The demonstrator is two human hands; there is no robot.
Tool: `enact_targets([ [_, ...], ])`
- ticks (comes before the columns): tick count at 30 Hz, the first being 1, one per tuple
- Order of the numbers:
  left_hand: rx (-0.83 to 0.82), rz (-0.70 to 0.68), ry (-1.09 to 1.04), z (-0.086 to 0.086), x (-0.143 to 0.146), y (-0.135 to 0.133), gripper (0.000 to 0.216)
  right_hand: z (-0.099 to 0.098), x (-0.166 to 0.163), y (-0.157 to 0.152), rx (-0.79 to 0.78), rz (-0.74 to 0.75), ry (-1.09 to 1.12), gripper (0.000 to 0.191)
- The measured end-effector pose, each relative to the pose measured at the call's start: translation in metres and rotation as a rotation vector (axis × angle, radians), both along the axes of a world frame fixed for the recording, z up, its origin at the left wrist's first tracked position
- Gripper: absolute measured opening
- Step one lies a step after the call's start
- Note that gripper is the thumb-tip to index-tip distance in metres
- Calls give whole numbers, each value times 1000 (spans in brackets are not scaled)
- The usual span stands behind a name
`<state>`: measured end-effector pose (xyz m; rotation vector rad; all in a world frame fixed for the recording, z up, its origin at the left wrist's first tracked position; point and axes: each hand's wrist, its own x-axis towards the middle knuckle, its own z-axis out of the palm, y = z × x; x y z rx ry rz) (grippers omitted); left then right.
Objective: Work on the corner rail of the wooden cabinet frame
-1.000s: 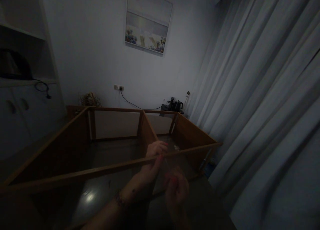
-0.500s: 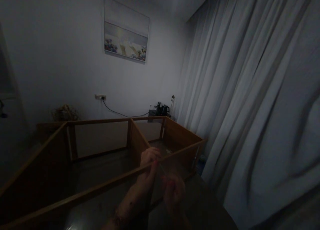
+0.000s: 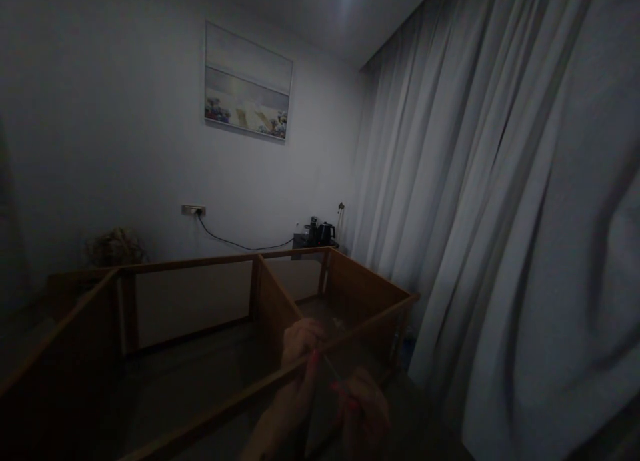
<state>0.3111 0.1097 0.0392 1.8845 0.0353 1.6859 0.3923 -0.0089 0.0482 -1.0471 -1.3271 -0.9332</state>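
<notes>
A wooden furniture frame [image 3: 283,284] with a middle divider lies in front of me. My left hand [image 3: 301,344] is closed over its near rail [image 3: 240,402], beside the divider, with the thumb on my side and the fingers over the far side. Just to the right and lower, my right hand [image 3: 364,404] pinches a thin screwdriver [image 3: 334,369]. The shaft slants up and left, its tip at the rail close to my left thumb. The screwdriver's handle is hidden in my fingers, and dim light blurs whether the tip touches anything.
Tall grey curtains [image 3: 480,214] hang along the right side. Beyond the frame, a black kettle [image 3: 326,233] stands on a small dark table; a cord runs from it to a wall socket [image 3: 193,210]. A dried bundle [image 3: 117,246] is at the back left.
My view has tilted up, so everything sits lower. My right hand has drawn slightly away from the rail, showing more of the screwdriver's shaft. The left hand keeps its grip.
</notes>
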Motion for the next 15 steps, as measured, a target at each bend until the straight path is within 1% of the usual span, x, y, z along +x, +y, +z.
enact_targets([
  [2,0,25,-12,1,0,-1,39,0,-1,0,-1,-5,15,41],
  [7,-102,89,16,-2,1,-1,43,-6,-5,3,-18,5,118,43],
  [9,-98,109,-8,-4,2,0,46,-8,-6,3,-13,19,144,43],
  [12,-87,76,13,-5,2,2,41,-12,-4,2,-30,22,158,42],
  [15,-79,69,14,-5,2,2,39,-21,-1,3,-34,31,211,44],
])
